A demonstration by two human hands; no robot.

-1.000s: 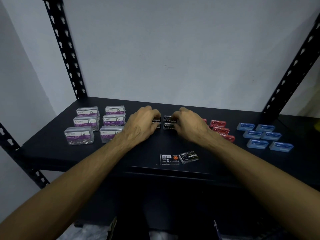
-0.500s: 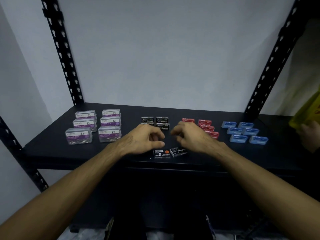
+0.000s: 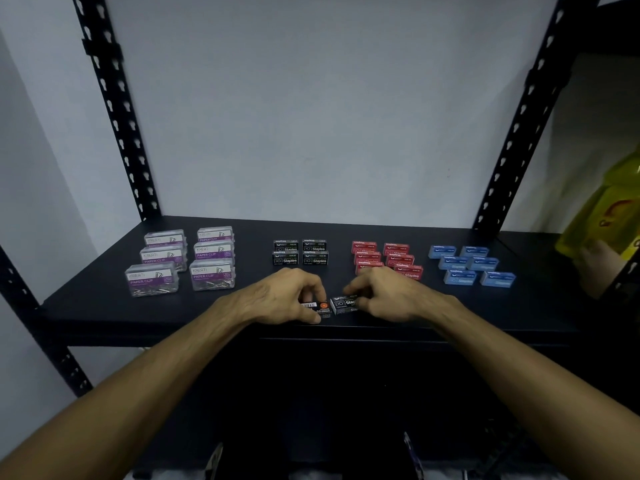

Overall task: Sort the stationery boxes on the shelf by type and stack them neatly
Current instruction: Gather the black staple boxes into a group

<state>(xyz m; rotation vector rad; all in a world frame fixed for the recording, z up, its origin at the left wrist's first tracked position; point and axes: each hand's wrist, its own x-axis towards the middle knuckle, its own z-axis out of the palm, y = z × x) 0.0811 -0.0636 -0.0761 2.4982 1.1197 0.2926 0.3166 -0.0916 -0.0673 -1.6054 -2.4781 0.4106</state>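
Two black staple boxes lie near the front edge of the black shelf (image 3: 104, 306). My left hand (image 3: 284, 294) pinches the left black box (image 3: 317, 306), which shows a barcode and an orange dot. My right hand (image 3: 384, 296) pinches the right black box (image 3: 343, 304), labelled Staples. Behind them stands a group of several black staple boxes (image 3: 300, 252). Clear paper clip boxes (image 3: 187, 259) sit in two rows at the left. Red staple boxes (image 3: 386, 258) and blue staple boxes (image 3: 469, 265) are grouped at the right.
Perforated black uprights (image 3: 116, 109) (image 3: 519, 112) frame the shelf against a white wall. At the far right another person's hand (image 3: 597, 263) holds a yellow bag (image 3: 609, 209). The shelf's front edge runs just below my hands.
Both hands drew back from the rear group of black boxes to the two loose black boxes at the front edge and took hold of them. The view shifted a little.
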